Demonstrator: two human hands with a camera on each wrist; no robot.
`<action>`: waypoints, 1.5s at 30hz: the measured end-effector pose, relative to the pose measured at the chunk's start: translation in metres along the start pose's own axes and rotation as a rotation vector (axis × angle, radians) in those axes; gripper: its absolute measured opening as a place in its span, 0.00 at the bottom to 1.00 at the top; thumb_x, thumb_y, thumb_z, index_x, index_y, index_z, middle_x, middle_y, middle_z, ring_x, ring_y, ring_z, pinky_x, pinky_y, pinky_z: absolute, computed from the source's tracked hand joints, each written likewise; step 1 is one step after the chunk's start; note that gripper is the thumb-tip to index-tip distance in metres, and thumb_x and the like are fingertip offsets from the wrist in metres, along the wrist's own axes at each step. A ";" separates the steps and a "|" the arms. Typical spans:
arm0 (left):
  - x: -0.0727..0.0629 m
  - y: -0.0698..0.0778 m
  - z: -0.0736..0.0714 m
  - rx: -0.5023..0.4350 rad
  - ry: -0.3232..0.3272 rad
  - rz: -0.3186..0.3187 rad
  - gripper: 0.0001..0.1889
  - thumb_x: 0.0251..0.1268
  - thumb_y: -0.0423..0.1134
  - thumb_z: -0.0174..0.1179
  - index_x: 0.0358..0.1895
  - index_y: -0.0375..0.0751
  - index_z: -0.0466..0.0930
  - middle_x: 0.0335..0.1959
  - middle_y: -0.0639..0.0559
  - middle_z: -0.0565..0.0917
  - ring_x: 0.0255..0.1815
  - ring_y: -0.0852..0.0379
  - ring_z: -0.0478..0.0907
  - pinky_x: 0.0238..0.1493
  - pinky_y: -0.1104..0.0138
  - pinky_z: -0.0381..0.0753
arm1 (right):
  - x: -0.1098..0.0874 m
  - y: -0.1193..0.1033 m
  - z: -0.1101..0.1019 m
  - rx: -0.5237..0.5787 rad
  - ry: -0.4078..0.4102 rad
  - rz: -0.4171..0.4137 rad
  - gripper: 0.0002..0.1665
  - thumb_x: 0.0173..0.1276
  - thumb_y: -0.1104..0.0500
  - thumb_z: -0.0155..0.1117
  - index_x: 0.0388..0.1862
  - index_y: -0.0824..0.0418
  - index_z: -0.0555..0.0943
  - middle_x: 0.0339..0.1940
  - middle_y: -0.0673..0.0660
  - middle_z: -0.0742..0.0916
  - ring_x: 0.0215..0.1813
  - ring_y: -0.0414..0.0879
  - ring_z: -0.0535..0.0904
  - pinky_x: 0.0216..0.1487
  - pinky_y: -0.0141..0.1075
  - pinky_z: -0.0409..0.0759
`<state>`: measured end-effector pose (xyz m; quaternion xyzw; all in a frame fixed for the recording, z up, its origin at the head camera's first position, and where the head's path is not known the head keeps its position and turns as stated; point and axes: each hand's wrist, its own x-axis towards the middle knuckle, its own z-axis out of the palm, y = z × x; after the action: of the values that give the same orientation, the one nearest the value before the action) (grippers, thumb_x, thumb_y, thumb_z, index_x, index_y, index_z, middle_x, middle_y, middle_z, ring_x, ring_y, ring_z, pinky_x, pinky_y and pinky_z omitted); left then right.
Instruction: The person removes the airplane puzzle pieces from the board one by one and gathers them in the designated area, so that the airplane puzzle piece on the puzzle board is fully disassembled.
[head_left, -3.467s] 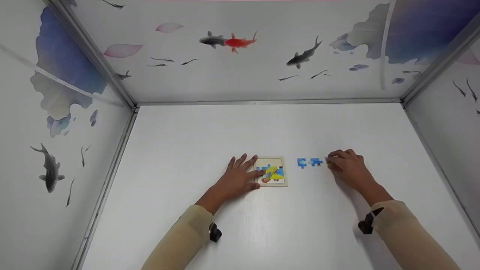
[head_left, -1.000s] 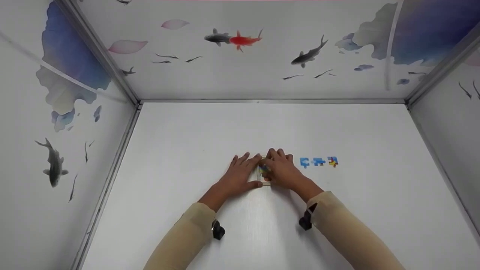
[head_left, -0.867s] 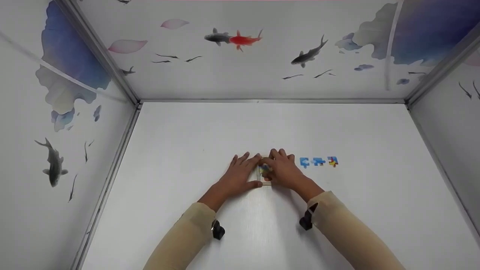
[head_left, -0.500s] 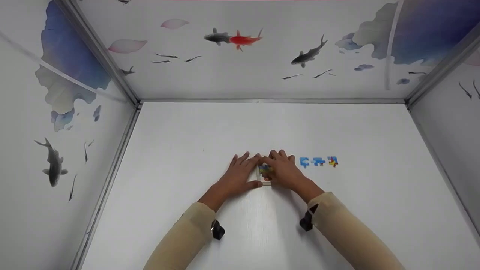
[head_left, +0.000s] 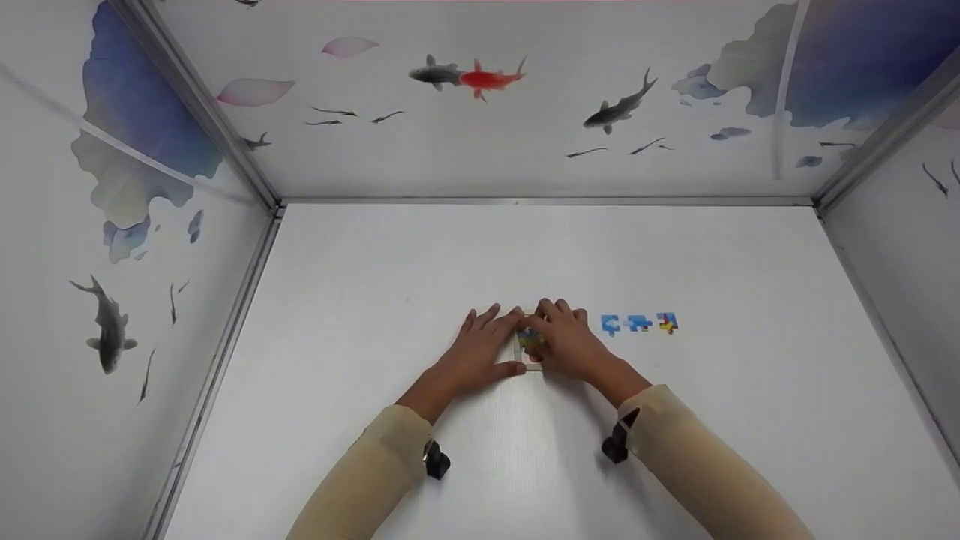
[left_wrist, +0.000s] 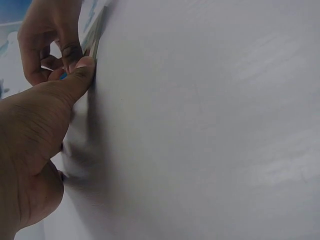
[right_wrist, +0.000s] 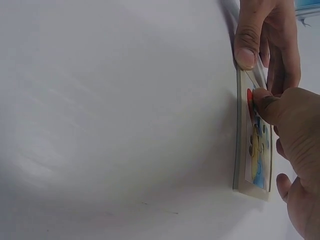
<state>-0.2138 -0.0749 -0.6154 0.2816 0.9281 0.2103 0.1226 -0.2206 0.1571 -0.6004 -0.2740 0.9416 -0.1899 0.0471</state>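
1. I have the puzzle tray [head_left: 533, 367] flat on the desk [head_left: 480, 255], partly covered by both hands, with colourful pieces [right_wrist: 257, 150] inside its wooden rim.
2. At the tray's left side, the left hand [head_left: 480, 351] lies with fingers spread and released, its thumb resting on the near edge.
3. Over the tray, the right hand [head_left: 574, 345] has its fingers bent down at the pieces; I can't tell whether they grasp one or only press.
4. Just beyond the tray's right side, I count three loose pieces, [head_left: 610, 324] [head_left: 639, 322] [head_left: 667, 322] spaced in a row.
5. I read plenty of white surface behind the tray and to either side, bounded by the painted back wall [head_left: 540, 142] and side walls.
6. Only the head view gives me the loose row. The right wrist view shows me the tray's right-hand stretch, hidden from above by the right hand.
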 end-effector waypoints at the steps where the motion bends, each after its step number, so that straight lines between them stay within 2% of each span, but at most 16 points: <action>1: 0.000 0.000 0.000 -0.002 0.001 0.001 0.50 0.80 0.65 0.63 0.93 0.53 0.47 0.92 0.56 0.55 0.94 0.48 0.42 0.90 0.44 0.37 | 0.000 0.000 -0.001 0.003 0.001 -0.003 0.30 0.77 0.58 0.76 0.76 0.49 0.81 0.56 0.57 0.79 0.58 0.55 0.72 0.56 0.58 0.69; 7: 0.000 0.000 -0.002 -0.024 0.010 0.013 0.50 0.80 0.64 0.63 0.93 0.52 0.48 0.92 0.56 0.55 0.93 0.48 0.43 0.90 0.44 0.37 | 0.000 0.001 0.000 -0.005 0.019 -0.031 0.26 0.77 0.58 0.76 0.72 0.50 0.84 0.61 0.56 0.80 0.61 0.55 0.73 0.59 0.60 0.72; 14: -0.001 0.001 -0.001 -0.006 0.003 -0.004 0.50 0.80 0.64 0.63 0.93 0.53 0.47 0.92 0.57 0.54 0.94 0.49 0.42 0.90 0.45 0.37 | -0.004 0.002 0.003 -0.087 0.081 -0.098 0.30 0.72 0.58 0.81 0.72 0.51 0.85 0.61 0.54 0.84 0.60 0.55 0.74 0.60 0.62 0.74; 21: -0.001 0.004 0.001 0.013 -0.001 -0.010 0.50 0.79 0.63 0.65 0.93 0.52 0.48 0.92 0.56 0.56 0.93 0.48 0.43 0.90 0.44 0.39 | -0.015 0.012 0.003 -0.082 0.158 -0.086 0.30 0.71 0.57 0.82 0.70 0.46 0.86 0.60 0.52 0.86 0.62 0.56 0.76 0.67 0.69 0.71; 28: 0.000 0.007 -0.003 0.012 0.004 -0.020 0.51 0.78 0.62 0.66 0.93 0.50 0.49 0.92 0.54 0.57 0.93 0.47 0.45 0.90 0.44 0.40 | -0.042 0.036 -0.007 -0.037 0.211 -0.070 0.22 0.70 0.60 0.82 0.62 0.51 0.89 0.59 0.53 0.86 0.61 0.56 0.76 0.68 0.72 0.69; 32: -0.001 0.008 -0.003 0.012 -0.011 -0.037 0.51 0.78 0.62 0.66 0.93 0.51 0.48 0.92 0.55 0.55 0.93 0.48 0.43 0.90 0.45 0.38 | -0.064 0.052 -0.010 -0.006 0.248 -0.050 0.16 0.69 0.60 0.83 0.54 0.52 0.91 0.56 0.52 0.87 0.59 0.55 0.76 0.66 0.71 0.69; 36: -0.001 0.008 -0.002 0.017 -0.016 -0.042 0.51 0.79 0.62 0.66 0.93 0.50 0.47 0.92 0.55 0.54 0.94 0.48 0.42 0.90 0.45 0.37 | -0.085 0.067 -0.012 -0.021 0.294 -0.044 0.15 0.64 0.62 0.87 0.47 0.52 0.92 0.52 0.51 0.87 0.57 0.55 0.76 0.61 0.68 0.71; 42: 0.000 0.004 0.000 0.019 -0.004 -0.024 0.51 0.79 0.64 0.64 0.93 0.50 0.48 0.92 0.55 0.55 0.94 0.47 0.43 0.90 0.44 0.38 | -0.102 0.080 -0.015 -0.059 0.317 -0.043 0.14 0.63 0.62 0.88 0.44 0.53 0.92 0.49 0.52 0.88 0.55 0.56 0.77 0.54 0.62 0.70; 45: 0.001 0.004 0.001 0.017 -0.006 -0.017 0.51 0.79 0.65 0.63 0.93 0.50 0.47 0.92 0.56 0.55 0.94 0.48 0.43 0.90 0.44 0.38 | -0.106 0.083 -0.016 -0.062 0.306 -0.025 0.13 0.64 0.62 0.87 0.45 0.53 0.92 0.50 0.52 0.87 0.55 0.55 0.77 0.54 0.61 0.69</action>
<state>-0.2124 -0.0715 -0.6147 0.2752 0.9320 0.2003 0.1246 -0.1749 0.2836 -0.6185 -0.2547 0.9398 -0.2007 -0.1078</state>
